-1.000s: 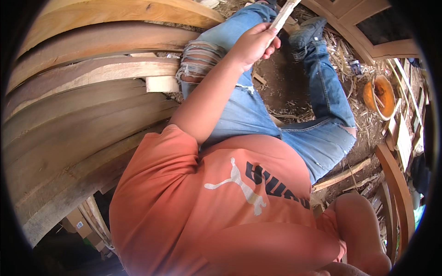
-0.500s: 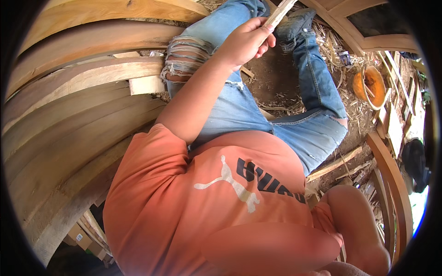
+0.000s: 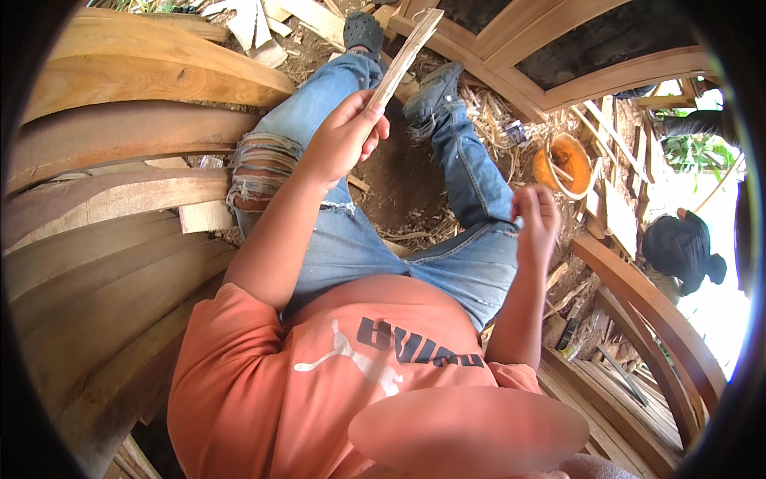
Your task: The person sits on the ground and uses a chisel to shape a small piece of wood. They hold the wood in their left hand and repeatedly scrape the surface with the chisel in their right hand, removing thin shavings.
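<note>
My left hand (image 3: pixel 341 137) is closed around the lower end of a flat, rough strip of wood (image 3: pixel 407 60). The strip slants up and away over my stretched-out legs, with its far end pale and splintered. My right hand (image 3: pixel 535 209) is raised beside my right knee, its fingers curled in and blurred. Whatever those fingers may hold is hidden. An orange bowl-shaped container (image 3: pixel 542 174) with a stick (image 3: pixel 563 173) in it lies on the ground just beyond my right hand.
Long, thick boards (image 3: pixel 120 128) are stacked along my left side. A wooden frame with dark panels (image 3: pixel 511 56) stands ahead on the right. Curved timbers (image 3: pixel 646 307) lie to my right. Shavings and offcuts (image 3: pixel 259 28) cover much of the dirt floor (image 3: pixel 403 180).
My right hand has come forward from beside my body to near my right knee. The view has shifted, and my left hand still grips the wood strip.
</note>
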Action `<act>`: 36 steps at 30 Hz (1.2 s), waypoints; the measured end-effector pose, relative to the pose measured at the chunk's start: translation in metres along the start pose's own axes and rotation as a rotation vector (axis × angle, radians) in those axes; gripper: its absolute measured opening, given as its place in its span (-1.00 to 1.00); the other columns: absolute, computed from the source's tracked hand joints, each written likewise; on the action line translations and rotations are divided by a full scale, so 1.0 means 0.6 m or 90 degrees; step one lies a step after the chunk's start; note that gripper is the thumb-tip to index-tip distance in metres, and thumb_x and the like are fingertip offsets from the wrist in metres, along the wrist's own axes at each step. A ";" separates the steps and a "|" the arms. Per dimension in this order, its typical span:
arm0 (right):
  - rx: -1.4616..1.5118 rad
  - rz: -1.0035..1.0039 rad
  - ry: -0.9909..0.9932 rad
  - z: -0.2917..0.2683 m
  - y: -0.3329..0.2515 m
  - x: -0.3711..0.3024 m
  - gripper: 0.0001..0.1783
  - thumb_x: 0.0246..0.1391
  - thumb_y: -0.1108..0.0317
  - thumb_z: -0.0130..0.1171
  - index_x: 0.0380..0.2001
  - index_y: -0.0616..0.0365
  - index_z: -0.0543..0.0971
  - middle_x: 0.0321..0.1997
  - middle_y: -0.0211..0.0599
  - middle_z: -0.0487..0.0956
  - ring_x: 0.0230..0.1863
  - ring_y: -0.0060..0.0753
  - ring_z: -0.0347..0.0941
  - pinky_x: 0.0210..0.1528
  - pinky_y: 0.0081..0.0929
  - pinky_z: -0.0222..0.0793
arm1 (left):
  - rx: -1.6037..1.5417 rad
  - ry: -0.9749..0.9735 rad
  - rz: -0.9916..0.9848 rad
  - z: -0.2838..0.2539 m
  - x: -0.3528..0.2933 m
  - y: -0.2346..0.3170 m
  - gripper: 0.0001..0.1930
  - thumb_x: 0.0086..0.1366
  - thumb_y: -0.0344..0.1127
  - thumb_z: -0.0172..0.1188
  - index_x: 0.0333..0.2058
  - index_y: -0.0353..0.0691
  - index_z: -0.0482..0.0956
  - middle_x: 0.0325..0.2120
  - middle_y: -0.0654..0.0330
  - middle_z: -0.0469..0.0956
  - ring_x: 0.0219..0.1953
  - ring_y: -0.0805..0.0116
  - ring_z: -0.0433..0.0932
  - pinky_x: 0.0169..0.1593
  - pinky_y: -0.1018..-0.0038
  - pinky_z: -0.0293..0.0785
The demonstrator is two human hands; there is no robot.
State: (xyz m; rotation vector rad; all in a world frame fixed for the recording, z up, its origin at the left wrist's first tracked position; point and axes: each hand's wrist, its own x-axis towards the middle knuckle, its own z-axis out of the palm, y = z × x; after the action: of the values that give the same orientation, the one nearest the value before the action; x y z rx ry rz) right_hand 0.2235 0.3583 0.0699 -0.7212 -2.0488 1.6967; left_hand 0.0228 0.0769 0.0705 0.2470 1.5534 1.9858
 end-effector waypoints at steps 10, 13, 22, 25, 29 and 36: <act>-0.327 0.075 -0.303 0.106 0.176 0.066 -0.67 0.24 0.20 0.32 -0.08 0.24 0.66 -0.18 -0.15 0.73 -0.15 -0.25 0.65 -0.07 -0.32 0.52 | -0.020 -0.045 0.032 -0.017 -0.012 0.002 -0.63 0.62 -0.17 -0.01 0.23 -0.25 0.42 -0.39 0.33 0.52 -0.52 0.70 0.31 -0.45 0.70 0.26; -0.461 0.029 -0.391 0.164 0.238 0.098 -0.61 0.22 0.16 0.31 0.00 0.20 0.64 -0.11 -0.05 0.73 -0.05 -0.04 0.67 0.02 -0.20 0.54 | 0.129 -0.019 0.094 -0.018 -0.015 0.000 -0.62 0.60 -0.18 0.01 0.23 -0.28 0.42 -0.40 0.28 0.54 -0.50 0.61 0.39 -0.41 0.61 0.35; -0.696 0.015 -0.500 0.360 0.358 0.244 -0.48 0.25 0.17 0.18 0.20 0.20 0.52 0.20 0.11 0.60 0.28 0.10 0.50 0.31 -0.02 0.41 | 0.698 0.025 -0.003 -0.028 -0.024 0.000 -0.68 0.51 -0.24 0.07 0.12 -0.28 0.49 -0.25 -0.11 0.68 -0.16 -0.19 0.64 -0.10 0.00 0.53; -0.739 -0.093 -0.476 0.412 0.356 0.284 -0.37 0.28 0.19 0.13 0.37 0.16 0.40 0.39 0.08 0.44 0.42 0.08 0.36 0.45 -0.06 0.25 | 0.754 0.005 -0.037 -0.029 -0.027 -0.006 -0.70 0.51 -0.25 0.06 0.11 -0.24 0.49 -0.26 -0.09 0.68 -0.19 -0.16 0.65 -0.12 0.00 0.53; -0.691 -0.022 -0.370 0.461 0.377 0.325 -0.37 0.21 0.34 0.19 0.33 0.24 0.36 0.31 0.14 0.45 0.37 0.20 0.38 0.36 -0.03 0.38 | 0.766 -0.011 -0.069 -0.030 -0.026 -0.005 -0.71 0.50 -0.27 0.07 0.10 -0.23 0.49 -0.28 -0.06 0.67 -0.23 -0.14 0.65 -0.15 0.00 0.52; -0.727 -0.017 -0.311 0.502 0.431 0.340 -0.64 0.36 0.32 -0.06 0.14 0.20 0.44 0.17 0.11 0.48 0.28 0.19 0.45 0.27 0.02 0.47 | 0.715 -0.040 -0.086 -0.023 -0.018 0.008 -0.72 0.48 -0.28 0.10 0.08 -0.23 0.49 -0.32 -0.06 0.65 -0.27 -0.14 0.64 -0.21 0.01 0.52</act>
State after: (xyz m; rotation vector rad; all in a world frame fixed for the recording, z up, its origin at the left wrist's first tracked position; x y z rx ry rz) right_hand -0.0793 0.2819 -0.2489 -0.5675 -3.3328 0.5454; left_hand 0.0234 0.0588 0.0730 0.6005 2.3965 0.8033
